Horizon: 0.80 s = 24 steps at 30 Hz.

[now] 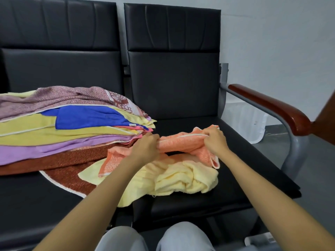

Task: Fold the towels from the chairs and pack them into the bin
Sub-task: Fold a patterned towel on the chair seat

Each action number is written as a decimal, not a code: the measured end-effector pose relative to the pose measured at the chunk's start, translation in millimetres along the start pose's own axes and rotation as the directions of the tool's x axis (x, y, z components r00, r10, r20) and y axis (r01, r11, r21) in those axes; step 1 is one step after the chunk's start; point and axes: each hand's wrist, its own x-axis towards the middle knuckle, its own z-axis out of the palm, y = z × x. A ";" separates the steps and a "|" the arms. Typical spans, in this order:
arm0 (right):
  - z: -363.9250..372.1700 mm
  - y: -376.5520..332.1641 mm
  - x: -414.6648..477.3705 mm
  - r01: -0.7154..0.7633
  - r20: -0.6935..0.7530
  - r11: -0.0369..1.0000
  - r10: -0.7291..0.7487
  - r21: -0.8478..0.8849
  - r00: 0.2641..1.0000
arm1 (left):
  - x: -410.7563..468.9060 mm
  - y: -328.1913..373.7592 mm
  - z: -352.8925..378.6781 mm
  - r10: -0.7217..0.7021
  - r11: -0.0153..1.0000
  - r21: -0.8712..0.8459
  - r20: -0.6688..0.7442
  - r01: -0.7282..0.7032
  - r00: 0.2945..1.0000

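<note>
Fuzzy orange towel (183, 143), bunched between hands.

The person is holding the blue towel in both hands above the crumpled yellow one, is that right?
No: the head view shows the left hand and right hand holding the orange towel above the crumpled yellow towel. The blue towel lies in the pile on the left chair.
</note>
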 end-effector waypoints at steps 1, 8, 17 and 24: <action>-5.4 3.7 0.2 -0.025 0.016 0.999 0.025 -0.022 1.000 | -0.3 -2.6 0.0 -0.043 0.999 -0.005 -0.046 0.043 0.998; -23.6 -1.3 -7.2 -0.377 0.531 0.923 0.280 0.081 0.800 | -5.0 -6.1 -2.7 -0.348 0.927 -0.272 -0.367 0.258 0.862; 0.9 -15.0 -14.3 0.170 0.695 0.973 -0.013 -0.157 0.719 | 9.7 49.8 -9.9 -0.044 0.975 -0.222 -0.089 0.023 0.995; -10.0 20.5 -7.9 -0.098 0.127 0.988 0.113 -0.121 0.985 | 7.0 5.9 -19.7 -0.113 0.994 0.008 0.139 0.113 0.984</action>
